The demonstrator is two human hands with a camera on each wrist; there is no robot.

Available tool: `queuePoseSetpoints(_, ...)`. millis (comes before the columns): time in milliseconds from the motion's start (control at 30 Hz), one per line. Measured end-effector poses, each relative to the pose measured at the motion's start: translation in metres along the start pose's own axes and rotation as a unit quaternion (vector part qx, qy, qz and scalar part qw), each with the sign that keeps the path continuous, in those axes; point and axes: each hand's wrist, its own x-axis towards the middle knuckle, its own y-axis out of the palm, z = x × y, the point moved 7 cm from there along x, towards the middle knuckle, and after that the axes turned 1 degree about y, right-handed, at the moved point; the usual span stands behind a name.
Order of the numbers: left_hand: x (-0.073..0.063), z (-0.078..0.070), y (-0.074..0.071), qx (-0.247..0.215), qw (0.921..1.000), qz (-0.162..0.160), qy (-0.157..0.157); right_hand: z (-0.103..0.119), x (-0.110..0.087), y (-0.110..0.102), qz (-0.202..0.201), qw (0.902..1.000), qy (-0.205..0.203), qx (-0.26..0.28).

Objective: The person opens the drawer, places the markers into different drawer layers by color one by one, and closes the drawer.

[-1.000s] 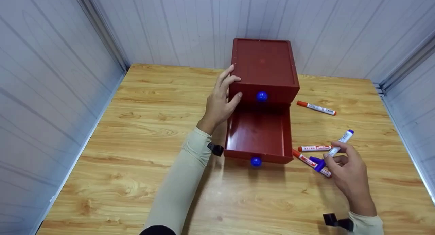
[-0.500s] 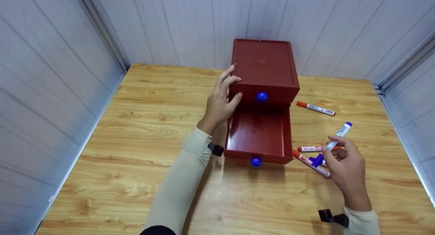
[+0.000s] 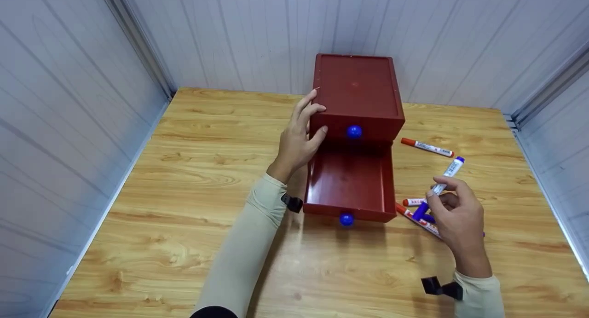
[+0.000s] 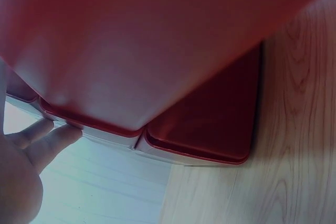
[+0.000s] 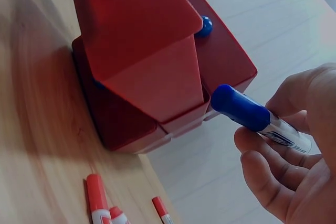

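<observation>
A white marker (image 3: 453,168) with a blue cap is pinched between the thumb and fingers of my right hand (image 3: 462,221), tilted over the table just right of the drawer. The right wrist view shows its blue cap (image 5: 241,107) pointing towards the dark red drawer cabinet (image 3: 356,85). On that cabinet's left side rests my left hand (image 3: 294,143), fingers at the upper edge and thumb by the front. A middle drawer (image 3: 349,180) is pulled out, with nothing visible inside. Blue knobs (image 3: 354,131) sit on the drawer fronts.
Beneath my right hand several markers lie crossed, among them a red-capped marker (image 3: 414,201) and another red marker (image 3: 430,228), partly hidden. Further back lies a single red marker (image 3: 428,147). White panel walls (image 3: 248,37) enclose the wooden table (image 3: 184,193).
My right hand has moved left and slightly away from me with the marker, towards the pulled-out drawer. My left hand has stayed on the cabinet.
</observation>
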Motion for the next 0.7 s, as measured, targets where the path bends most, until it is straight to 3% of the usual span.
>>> queuePoseSetpoints(267,-0.001,0.0,0.0,0.005,1.0,-0.001,-0.005,0.007,0.007,0.011,-0.002,0.9986,0.02,0.048)
queuePoseSetpoints(700,-0.001,0.0,-0.001,0.007,1.0,-0.006,-0.003,0.011,0.015,0.021,0.006,0.9958,0.045,0.079)
